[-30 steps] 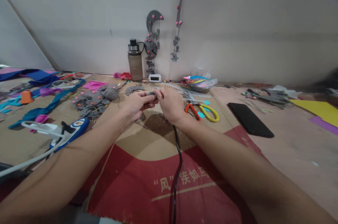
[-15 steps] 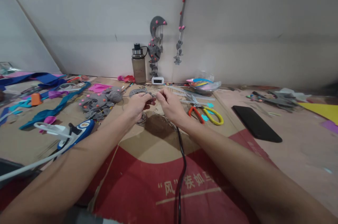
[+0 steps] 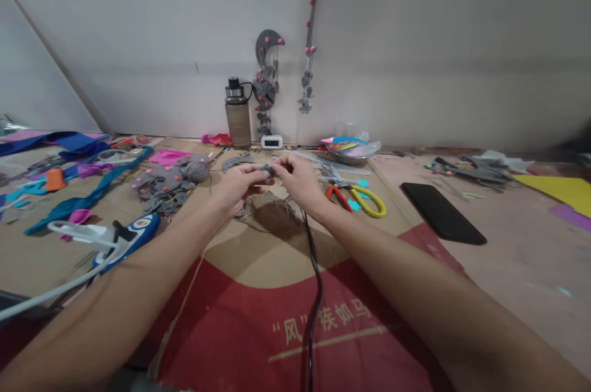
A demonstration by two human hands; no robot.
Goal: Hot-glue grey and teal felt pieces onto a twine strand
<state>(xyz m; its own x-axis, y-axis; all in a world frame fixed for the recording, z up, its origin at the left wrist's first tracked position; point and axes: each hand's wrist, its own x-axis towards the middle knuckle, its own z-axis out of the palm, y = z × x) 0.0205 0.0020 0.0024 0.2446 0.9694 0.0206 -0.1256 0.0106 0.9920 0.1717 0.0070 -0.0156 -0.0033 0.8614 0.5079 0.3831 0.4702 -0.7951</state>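
Between the fingertips of both hands is a small dark grey piece (image 3: 266, 169), too small to make out fully. My left hand (image 3: 242, 188) pinches it from the left, fingers curled. From the right, my right hand (image 3: 298, 180) pinches at its other side with thumb and forefinger. Below the hands, grey yarn (image 3: 245, 212) lies on the cardboard (image 3: 240, 256), partly hidden by my left hand. A black cable (image 3: 315, 269) runs down the cardboard from beneath my right wrist. Just right of that wrist lie scissors (image 3: 355, 195) with one red and one yellow handle.
Grey felt pieces with pink and orange dots (image 3: 159, 183) lie left, near a blue-and-white power strip (image 3: 132, 241). A bottle (image 3: 237, 118) and a small digital clock (image 3: 271, 142) stand by the wall. A black phone (image 3: 441, 212) lies right.
The view has shifted slightly, so things sit a little further left. My left fingers have straightened somewhat, and the small grey piece shows more clearly between both hands.
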